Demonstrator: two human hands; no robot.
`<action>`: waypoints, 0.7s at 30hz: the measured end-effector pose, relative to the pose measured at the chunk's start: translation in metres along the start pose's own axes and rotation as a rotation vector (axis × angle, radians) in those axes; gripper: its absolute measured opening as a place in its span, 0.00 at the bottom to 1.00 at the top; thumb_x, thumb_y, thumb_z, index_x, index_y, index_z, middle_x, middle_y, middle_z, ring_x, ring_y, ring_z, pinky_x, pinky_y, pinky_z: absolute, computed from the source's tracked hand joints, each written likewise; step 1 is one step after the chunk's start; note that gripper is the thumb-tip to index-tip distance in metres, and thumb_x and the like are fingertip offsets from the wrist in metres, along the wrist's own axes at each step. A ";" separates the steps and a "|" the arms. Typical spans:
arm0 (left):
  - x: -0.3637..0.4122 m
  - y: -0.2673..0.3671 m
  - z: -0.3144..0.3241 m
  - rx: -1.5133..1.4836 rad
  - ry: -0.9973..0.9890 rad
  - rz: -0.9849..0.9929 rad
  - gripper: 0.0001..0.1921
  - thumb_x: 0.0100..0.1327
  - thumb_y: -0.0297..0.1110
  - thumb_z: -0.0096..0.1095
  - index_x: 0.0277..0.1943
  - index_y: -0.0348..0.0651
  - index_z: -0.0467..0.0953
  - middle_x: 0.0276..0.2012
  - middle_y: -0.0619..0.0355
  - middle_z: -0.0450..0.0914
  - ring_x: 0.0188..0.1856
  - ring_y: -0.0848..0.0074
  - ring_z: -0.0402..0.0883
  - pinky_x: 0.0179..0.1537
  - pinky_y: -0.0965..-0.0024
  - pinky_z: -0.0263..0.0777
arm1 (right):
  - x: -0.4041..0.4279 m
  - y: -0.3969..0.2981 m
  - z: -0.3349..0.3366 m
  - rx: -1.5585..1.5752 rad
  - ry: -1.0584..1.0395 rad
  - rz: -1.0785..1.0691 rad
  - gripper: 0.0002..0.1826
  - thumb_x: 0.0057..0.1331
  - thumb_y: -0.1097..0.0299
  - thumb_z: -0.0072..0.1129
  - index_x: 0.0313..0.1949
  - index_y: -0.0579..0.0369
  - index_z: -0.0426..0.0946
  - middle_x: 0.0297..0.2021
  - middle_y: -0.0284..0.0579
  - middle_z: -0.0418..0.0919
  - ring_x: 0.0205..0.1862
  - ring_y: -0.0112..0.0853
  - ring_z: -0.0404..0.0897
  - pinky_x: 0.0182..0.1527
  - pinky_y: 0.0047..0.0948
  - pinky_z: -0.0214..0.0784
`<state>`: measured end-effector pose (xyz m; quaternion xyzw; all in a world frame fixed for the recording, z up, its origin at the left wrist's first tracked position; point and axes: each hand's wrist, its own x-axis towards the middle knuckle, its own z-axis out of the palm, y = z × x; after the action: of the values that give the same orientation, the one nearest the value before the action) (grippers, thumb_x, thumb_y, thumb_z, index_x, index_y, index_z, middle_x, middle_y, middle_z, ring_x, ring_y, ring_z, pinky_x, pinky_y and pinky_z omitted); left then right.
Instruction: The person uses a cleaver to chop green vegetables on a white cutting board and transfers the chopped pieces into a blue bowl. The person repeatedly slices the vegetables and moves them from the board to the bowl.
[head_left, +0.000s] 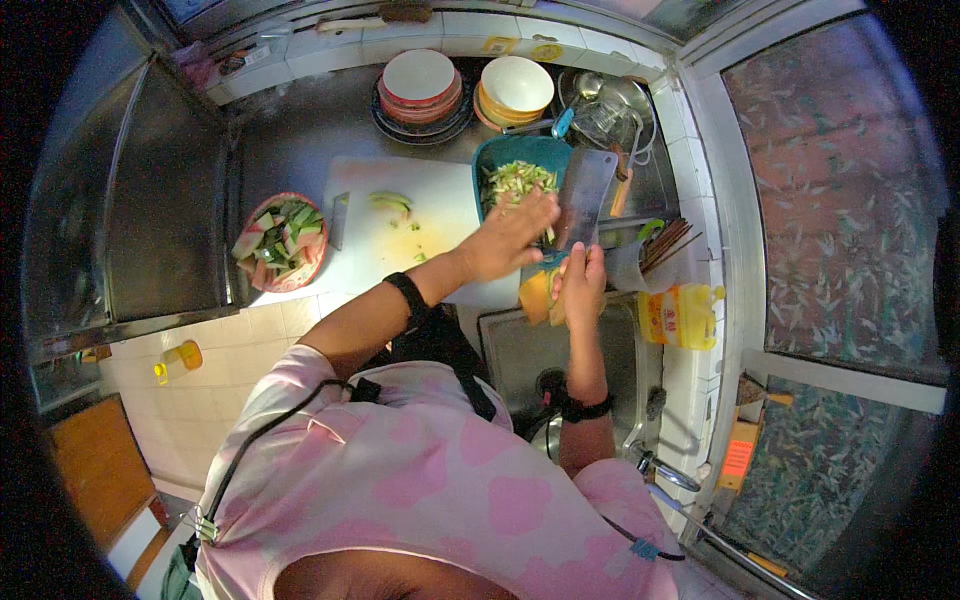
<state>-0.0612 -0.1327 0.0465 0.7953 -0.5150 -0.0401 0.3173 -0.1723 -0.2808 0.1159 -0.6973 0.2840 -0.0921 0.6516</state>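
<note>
My left hand (519, 231) is spread flat over pale green chopped vegetable pieces (523, 178) in a teal basin (484, 154). Its thumb stands apart; whether the palm presses on pieces is hidden. In my right hand (583, 285) is a cleaver (591, 184), its broad blade tilted at the basin's right side and its handle covered by my fingers. To the left, the white cutting board (442, 187) bears a few green strips (390, 201) and small bits. A red-rimmed bowl (324, 251) holds green and pinkish-white rind scraps (281, 236).
Stacked red-rimmed bowls (418, 75) and yellow bowls (517, 82) stand at the back, near a metal pot (637, 97) with utensils. Right are a chopstick holder (637, 266), a yellow oil jug (682, 315) and a sink (510, 352). An orange-yellow item (535, 296) lies by my right hand.
</note>
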 end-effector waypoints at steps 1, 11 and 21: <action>-0.002 0.004 0.001 0.035 0.030 0.156 0.42 0.74 0.58 0.44 0.80 0.44 0.41 0.80 0.46 0.42 0.81 0.53 0.39 0.76 0.39 0.28 | 0.004 0.002 0.001 0.046 -0.022 -0.017 0.15 0.80 0.59 0.45 0.36 0.53 0.59 0.23 0.37 0.68 0.15 0.24 0.69 0.14 0.26 0.59; -0.135 -0.087 -0.012 -0.016 0.358 -0.511 0.12 0.64 0.28 0.58 0.50 0.38 0.78 0.50 0.44 0.80 0.54 0.47 0.76 0.58 0.53 0.70 | -0.022 0.003 0.028 -0.656 -0.098 -0.395 0.13 0.75 0.61 0.52 0.47 0.57 0.67 0.28 0.61 0.78 0.31 0.59 0.79 0.31 0.51 0.67; -0.174 -0.178 -0.024 0.239 0.256 -0.512 0.18 0.59 0.28 0.58 0.53 0.41 0.79 0.49 0.46 0.79 0.55 0.48 0.76 0.59 0.52 0.71 | -0.037 0.059 0.098 -0.809 -0.384 -0.372 0.14 0.74 0.60 0.53 0.46 0.58 0.66 0.29 0.67 0.79 0.33 0.65 0.79 0.33 0.60 0.68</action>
<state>0.0087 0.0729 -0.0775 0.9295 -0.2548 0.0426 0.2633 -0.1701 -0.1773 0.0548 -0.9381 0.0420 0.0412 0.3413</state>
